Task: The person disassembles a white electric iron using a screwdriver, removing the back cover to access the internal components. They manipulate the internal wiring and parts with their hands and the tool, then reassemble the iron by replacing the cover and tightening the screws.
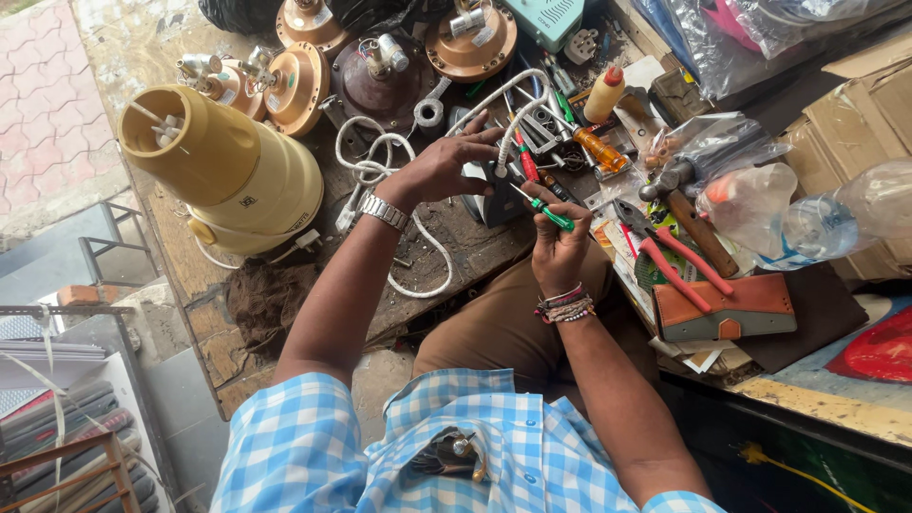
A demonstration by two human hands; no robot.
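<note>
My left hand (445,166), with a metal watch on its wrist, rests on a dark small part (499,195) on the wooden workbench (204,280), fingers spread over it and a white cord (380,157). My right hand (560,249), with bead bracelets at the wrist, grips a green-handled screwdriver (543,208) whose tip points at that dark part. A red-handled screwdriver (525,161) lies just beyond the fingers.
A cream mixer base (223,171) lies on its side at the left. Copper-coloured motors (304,81) stand at the back. Red-handled pliers (670,261), a hammer (689,214), an orange screwdriver (600,150), a small bottle (605,93), plastic bags and cardboard boxes crowd the right.
</note>
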